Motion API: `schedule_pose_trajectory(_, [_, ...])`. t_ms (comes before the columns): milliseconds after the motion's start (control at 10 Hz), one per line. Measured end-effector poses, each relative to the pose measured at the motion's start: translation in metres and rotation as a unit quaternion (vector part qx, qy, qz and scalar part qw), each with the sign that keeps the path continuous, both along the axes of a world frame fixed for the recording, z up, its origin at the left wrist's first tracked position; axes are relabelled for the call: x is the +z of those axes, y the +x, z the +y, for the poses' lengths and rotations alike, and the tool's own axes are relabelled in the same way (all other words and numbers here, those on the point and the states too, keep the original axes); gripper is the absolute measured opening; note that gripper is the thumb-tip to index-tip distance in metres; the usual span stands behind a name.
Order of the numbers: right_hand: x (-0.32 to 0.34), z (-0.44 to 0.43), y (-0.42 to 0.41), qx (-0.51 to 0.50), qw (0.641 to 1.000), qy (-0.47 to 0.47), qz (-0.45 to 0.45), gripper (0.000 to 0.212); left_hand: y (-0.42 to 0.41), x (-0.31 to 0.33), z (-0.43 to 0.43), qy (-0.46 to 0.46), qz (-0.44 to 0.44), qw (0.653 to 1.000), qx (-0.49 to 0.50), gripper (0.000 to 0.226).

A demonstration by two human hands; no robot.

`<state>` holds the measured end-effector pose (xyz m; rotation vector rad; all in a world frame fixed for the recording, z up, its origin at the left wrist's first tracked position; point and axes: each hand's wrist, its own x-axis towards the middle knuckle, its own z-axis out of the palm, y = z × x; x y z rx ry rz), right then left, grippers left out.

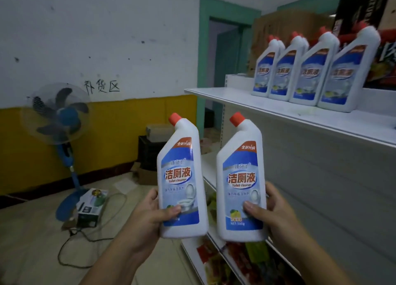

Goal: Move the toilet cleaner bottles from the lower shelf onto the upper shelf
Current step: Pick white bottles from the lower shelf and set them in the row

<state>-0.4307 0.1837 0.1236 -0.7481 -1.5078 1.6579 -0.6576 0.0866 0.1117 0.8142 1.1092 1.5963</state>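
I hold two white toilet cleaner bottles with red caps and blue labels upright in front of me. My left hand (pixel 147 211) grips the left bottle (pixel 181 177) near its base. My right hand (pixel 272 209) grips the right bottle (pixel 241 177) the same way. Both bottles are below and to the left of the white upper shelf (pixel 267 111). On that shelf stand several more toilet cleaner bottles (pixel 310 70) in a row, labels facing me. The lower shelf (pixel 211 181) is mostly hidden behind the bottles I hold.
Coloured snack packets (pixel 240 263) fill the lowest shelves at the bottom right. A blue standing fan (pixel 62 121) is at the left by the yellow and white wall, with a small box (pixel 91 205) and cables at its base. A doorway (pixel 227 55) lies beyond the shelf end.
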Motion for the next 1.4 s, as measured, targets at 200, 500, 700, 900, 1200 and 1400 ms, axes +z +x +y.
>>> schedule_pose_trajectory(200, [0.039,0.021,-0.073,-0.093,0.993,0.046,0.058,0.097,-0.081,0.035,0.08,0.047,-0.021,0.992,-0.113,0.113])
schedule_pose_trajectory(500, [0.15,0.082,-0.062,-0.285,0.944,0.154,0.07,0.103,-0.11,0.133,0.231,0.163,0.001,0.962,-0.219,0.112])
schedule_pose_trajectory(700, [0.201,0.152,-0.041,-0.347,0.915,0.198,0.061,0.085,-0.097,0.176,0.331,0.216,0.018,0.942,-0.258,0.112])
schedule_pose_trajectory(900, [0.226,0.225,-0.036,-0.418,0.888,0.189,0.012,0.053,-0.089,0.207,0.417,0.22,0.081,0.936,-0.263,0.073])
schedule_pose_trajectory(1200, [0.236,0.325,-0.056,-0.517,0.845,0.109,-0.088,0.05,-0.058,0.221,0.556,0.184,0.179,0.908,-0.331,0.073])
schedule_pose_trajectory(1400, [0.204,0.364,-0.055,-0.546,0.818,0.074,-0.165,0.038,-0.032,0.193,0.608,0.162,0.198,0.898,-0.358,0.066])
